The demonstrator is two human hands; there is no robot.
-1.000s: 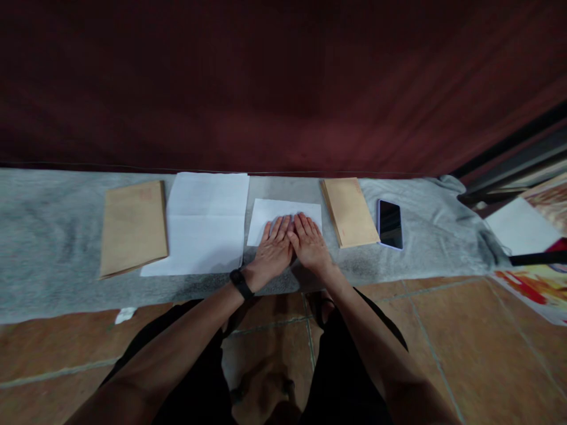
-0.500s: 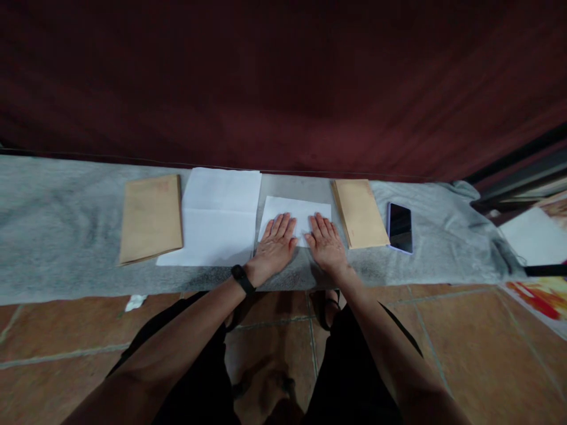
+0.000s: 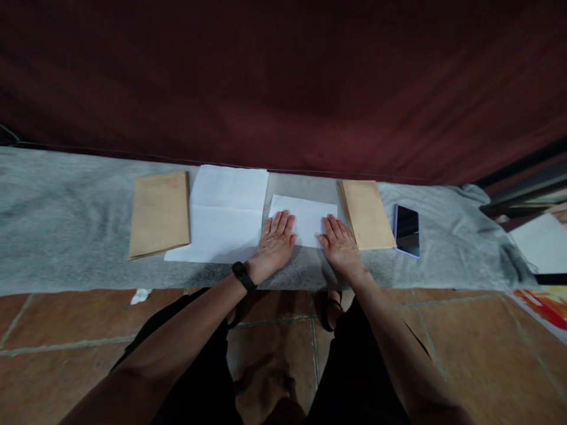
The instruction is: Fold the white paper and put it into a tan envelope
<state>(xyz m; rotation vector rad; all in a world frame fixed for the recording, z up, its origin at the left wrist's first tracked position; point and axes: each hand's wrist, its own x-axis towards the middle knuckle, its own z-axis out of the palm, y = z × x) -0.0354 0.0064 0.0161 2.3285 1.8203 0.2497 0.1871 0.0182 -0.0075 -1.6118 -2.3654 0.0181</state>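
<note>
A small white sheet (image 3: 308, 219), apparently folded, lies on the grey cloth (image 3: 88, 218) in front of me. My left hand (image 3: 277, 239) rests flat on its left part, fingers stretched out. On its right edge lies my right hand (image 3: 340, 242), palm down with the fingers extended. Larger white sheets (image 3: 225, 227) with a crease across them are just left of the small one. Right of my right hand is a stack of brown envelopes (image 3: 367, 215).
Another brown envelope stack (image 3: 160, 213) overlaps the left side of the large sheets. A phone (image 3: 406, 230) lies right of the right stack. A dark red cloth (image 3: 283, 88) hangs behind. White tissue (image 3: 140, 296) is on the tiled floor.
My right hand has slid right along the small sheet to its right edge, farther from my left hand. The whole view has shifted slightly.
</note>
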